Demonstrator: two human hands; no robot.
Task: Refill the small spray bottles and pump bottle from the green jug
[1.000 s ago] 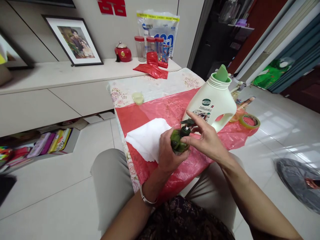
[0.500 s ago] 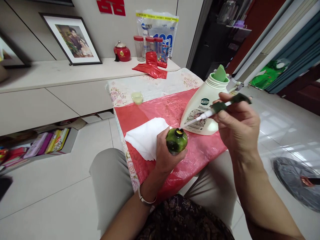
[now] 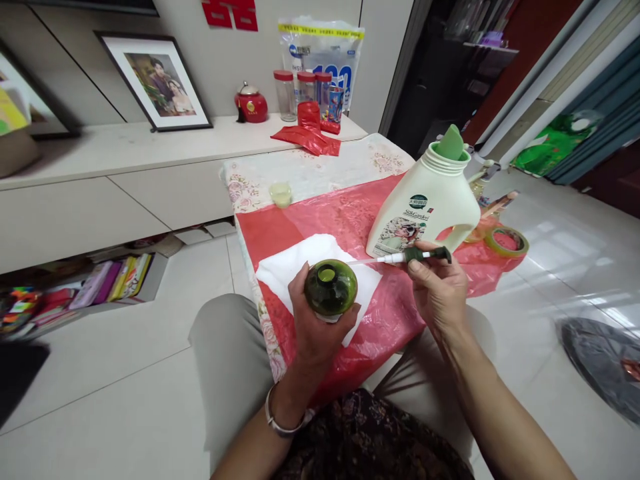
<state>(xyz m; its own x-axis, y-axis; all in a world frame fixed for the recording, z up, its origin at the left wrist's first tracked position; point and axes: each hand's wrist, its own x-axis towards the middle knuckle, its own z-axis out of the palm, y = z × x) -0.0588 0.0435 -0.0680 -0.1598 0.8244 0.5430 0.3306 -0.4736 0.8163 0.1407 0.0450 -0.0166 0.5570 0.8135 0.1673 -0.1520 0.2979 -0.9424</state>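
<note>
My left hand (image 3: 320,327) is wrapped round a dark green bottle (image 3: 331,293), whose uncapped neck faces up toward me. In my right hand (image 3: 440,287) is a pump dispenser head (image 3: 415,255) with a dark green top and a white stem. Its thin tube points left, the tip close to the bottle's shoulder but outside the mouth; whether they touch I cannot tell. A white cloth (image 3: 287,260) lies under and behind the bottle. Just beyond my right hand stands a large cream detergent jug (image 3: 400,207) with a green spout.
Red plastic sheeting (image 3: 345,200) covers much of the floral tablecloth (image 3: 310,173). A small pale cup (image 3: 281,195) stands at the far left, and a roll of tape (image 3: 507,241) lies at the right. Lidded jars (image 3: 286,100) and a red pot (image 3: 251,105) sit on the cabinet behind.
The bottle has moved left and nearer to me, tilting its mouth more toward my view. My right hand has lowered, and the pump head has turned closer to level.
</note>
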